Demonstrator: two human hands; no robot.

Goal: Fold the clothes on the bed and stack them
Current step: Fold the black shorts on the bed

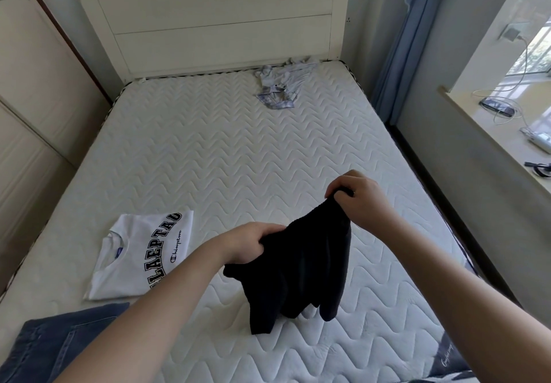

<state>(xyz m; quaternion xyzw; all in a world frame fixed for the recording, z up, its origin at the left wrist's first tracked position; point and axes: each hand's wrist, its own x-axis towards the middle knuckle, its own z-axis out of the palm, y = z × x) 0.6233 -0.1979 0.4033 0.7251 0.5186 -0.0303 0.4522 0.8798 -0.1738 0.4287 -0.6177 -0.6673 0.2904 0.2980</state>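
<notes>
Denim jeans [44,350] lie at the near left corner of the mattress [238,159], partly cut off by the frame edge and crossed by the left forearm. Just beyond them, a folded white T-shirt [140,254] with dark block lettering lies flat on the mattress, well left of both hands and apart from the jeans.

Left hand [253,244]: fingers curled and clamped on the upper left edge of a black garment [295,272], gripping a bunch of cloth. The garment hangs down and to the right of this hand, above the near centre of the mattress; its lower hem appears to touch or nearly touch the quilted surface, and contact cannot be confirmed.

Right hand [356,197]: raised higher and farther than the left, fingers and thumb pinched together on the garment's upper right corner. The cloth stretches between the two hands along its top edge and drapes below and left of this hand.

At the far end, right of centre and just before the white headboard [208,25], a crumpled pale blue checked garment [278,89] lies unfolded, well apart from both hands.

Near right corner: a dark item [450,356] with pale script shows only in part. Farther right, a windowsill [492,132] carries cables and small devices, and a blue curtain [399,54] hangs beside it.
</notes>
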